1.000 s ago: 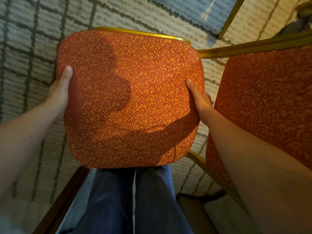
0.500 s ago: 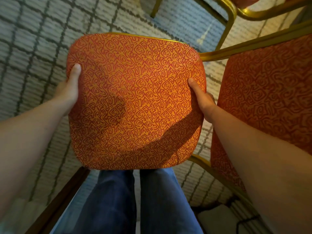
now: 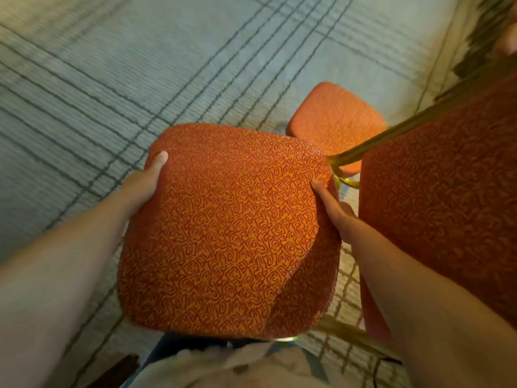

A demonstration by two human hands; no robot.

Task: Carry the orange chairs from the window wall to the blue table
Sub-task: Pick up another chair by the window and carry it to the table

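Held chair (image 3: 229,231) centre, between hands; second chair (image 3: 442,191) just right — third chair (image 3: 333,121) beyond.

Dim warm light, motion-blurred edges.

Left hand (image 3: 142,186), right hand (image 3: 335,211): only the thumbs show on the held chair seat (image 3: 229,233); the fingers are hidden under its edges. Its legs and frame are almost wholly hidden below.
Neighbouring chair (image 3: 447,191) cut by right edge.
Far seat (image 3: 333,121) blurred, partly behind gold frame bar (image 3: 372,141).
Carpet (image 3: 140,65) motion-smeared.
Dark object (image 3: 123,365) at bottom edge, unidentifiable.
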